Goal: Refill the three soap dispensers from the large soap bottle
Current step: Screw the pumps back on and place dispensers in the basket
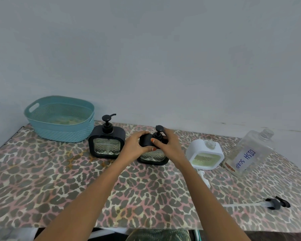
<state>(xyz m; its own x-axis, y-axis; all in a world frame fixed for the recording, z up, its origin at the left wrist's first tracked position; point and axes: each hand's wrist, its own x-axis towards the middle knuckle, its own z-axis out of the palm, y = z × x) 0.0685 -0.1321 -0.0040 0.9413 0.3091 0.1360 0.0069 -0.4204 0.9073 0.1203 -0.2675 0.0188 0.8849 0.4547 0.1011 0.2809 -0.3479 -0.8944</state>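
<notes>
Three soap dispensers stand in a row on the table. The left black dispenser [106, 144] has its pump on. My left hand [135, 145] grips the top left corner of the middle black dispenser [153, 158]. My right hand [169, 145] is closed around that dispenser's black pump [158, 130] at the neck. The white dispenser [205, 154] stands to the right with an open neck and pale yellow soap inside. Its white pump [204, 178] lies on the table in front of it. The large clear bottle [248, 153] marked DISH SOAP stands uncapped at the far right.
A teal plastic basket [59, 119] sits at the back left against the wall. A black pump with a long tube [274, 203] lies near the right front edge. The table [59, 188] wears a leopard-print cover, and a grey wall rises right behind it.
</notes>
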